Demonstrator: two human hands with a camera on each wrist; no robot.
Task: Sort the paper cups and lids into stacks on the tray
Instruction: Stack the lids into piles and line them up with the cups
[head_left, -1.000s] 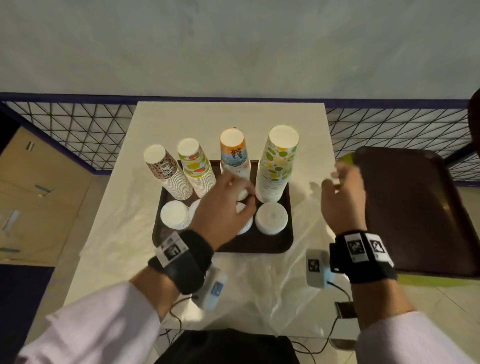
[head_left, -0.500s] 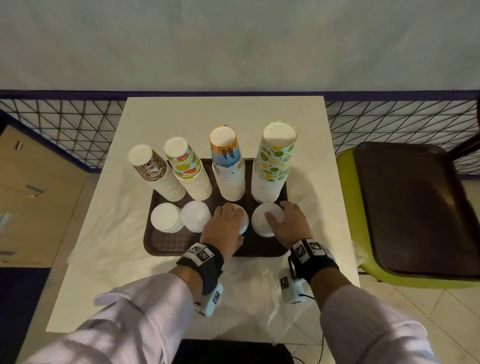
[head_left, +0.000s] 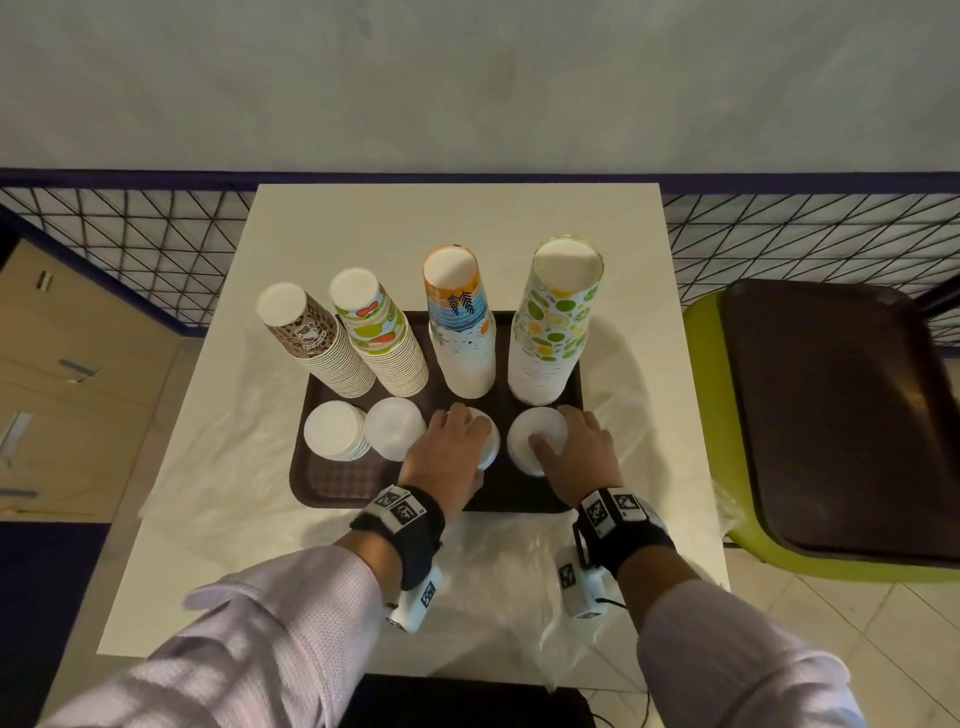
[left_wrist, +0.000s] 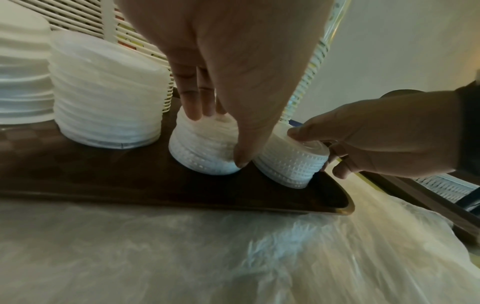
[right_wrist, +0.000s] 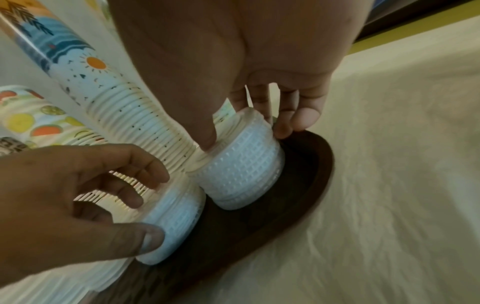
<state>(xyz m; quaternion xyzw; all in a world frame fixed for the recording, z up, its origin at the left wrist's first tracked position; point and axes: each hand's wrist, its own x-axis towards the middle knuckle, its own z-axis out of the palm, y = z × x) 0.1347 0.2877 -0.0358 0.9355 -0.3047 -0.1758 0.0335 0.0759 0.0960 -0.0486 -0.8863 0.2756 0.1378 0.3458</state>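
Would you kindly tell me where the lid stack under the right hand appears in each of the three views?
Head: the lid stack is centre-right, on the tray's near row.
Left wrist: right of centre, tilted.
Right wrist: centre.
Shared landmark: the brown tray rim beside it.

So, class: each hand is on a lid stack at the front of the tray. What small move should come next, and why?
Probably set the right lid stack down flat: in both wrist views it looks tipped, one edge off the tray, with the right hand gripping it. The left hand grips its own lid stack, which sits level.
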